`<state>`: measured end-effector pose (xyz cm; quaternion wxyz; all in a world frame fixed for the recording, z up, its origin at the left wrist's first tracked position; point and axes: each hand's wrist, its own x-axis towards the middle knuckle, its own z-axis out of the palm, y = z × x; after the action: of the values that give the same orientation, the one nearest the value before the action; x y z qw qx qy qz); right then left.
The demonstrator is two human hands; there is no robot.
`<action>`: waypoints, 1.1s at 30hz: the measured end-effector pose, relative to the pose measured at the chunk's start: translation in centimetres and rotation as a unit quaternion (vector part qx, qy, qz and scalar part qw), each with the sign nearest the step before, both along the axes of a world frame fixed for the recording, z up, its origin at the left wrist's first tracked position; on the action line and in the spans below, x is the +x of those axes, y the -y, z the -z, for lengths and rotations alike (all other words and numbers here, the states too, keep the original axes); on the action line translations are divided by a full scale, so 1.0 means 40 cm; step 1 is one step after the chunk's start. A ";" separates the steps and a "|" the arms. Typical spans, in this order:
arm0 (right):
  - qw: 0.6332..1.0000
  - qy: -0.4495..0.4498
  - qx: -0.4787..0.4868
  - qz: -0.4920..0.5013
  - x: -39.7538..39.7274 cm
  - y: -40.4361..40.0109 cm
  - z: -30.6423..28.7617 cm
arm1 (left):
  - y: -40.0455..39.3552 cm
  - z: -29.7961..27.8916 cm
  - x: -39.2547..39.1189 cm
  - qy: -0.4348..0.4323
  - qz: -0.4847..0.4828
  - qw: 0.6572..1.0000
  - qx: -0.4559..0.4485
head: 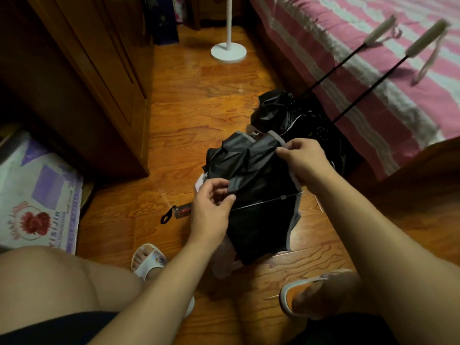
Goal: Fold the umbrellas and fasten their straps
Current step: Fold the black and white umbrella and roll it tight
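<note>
Sitting low over the wooden floor (199, 100), a person works on a black umbrella (258, 185) with grey edging, which is held up between the knees, its canopy crumpled and half gathered. The left hand (211, 207) has its grip closed in a pinch, thumb and fingers curled on a fold of the canopy at the umbrella's left side, just above a thin metal rib (268, 201) that crosses the fabric. The right hand (303, 158) pinches the grey hem at the umbrella's upper right corner, fingers curled round the edge. Left of the umbrella, on the floor, lies a small handle (183, 211) with a black wrist loop; whether it belongs to this umbrella cannot be told. Beyond the umbrella two more dark umbrellas (293, 115) lie bunched on the floor, touching each other, their black shafts leaning up to pale handles (380, 31) that rest on the pink-and-white striped bed (348, 78). Far beyond the umbrella stands the round white base of a floor stand (228, 52). To the umbrella's left is a brown wardrobe (99, 83), and nearer the person a printed box (39, 192). Below the umbrella, feet in slippers (146, 260) rest on the floor.
</note>
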<state>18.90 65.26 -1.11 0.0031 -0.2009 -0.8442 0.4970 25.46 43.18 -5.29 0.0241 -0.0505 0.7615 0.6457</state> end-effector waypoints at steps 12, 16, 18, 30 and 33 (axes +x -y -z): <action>0.983 -0.073 -0.145 -0.084 0.172 -0.041 -0.057 | 0.043 -0.030 0.052 -0.012 0.189 0.974 -0.125; 0.989 -0.038 -0.119 -0.075 0.182 -0.053 -0.039 | 0.049 -0.050 0.057 -0.028 0.213 0.969 -0.123; 0.989 -0.025 -0.121 -0.087 0.184 -0.058 -0.033 | 0.047 -0.054 0.056 -0.028 0.184 0.979 -0.085; 0.983 -0.040 -0.178 -0.029 0.169 -0.064 -0.047 | 0.027 -0.081 0.035 0.013 0.151 0.986 -0.064; 0.982 -0.036 -0.181 -0.036 0.171 -0.061 -0.045 | 0.023 -0.082 0.042 0.026 0.105 0.994 -0.009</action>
<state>25.73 67.72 0.67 -0.0208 -0.1500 -0.7463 0.6481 27.15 42.26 -2.02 0.1111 0.0123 0.7675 0.6312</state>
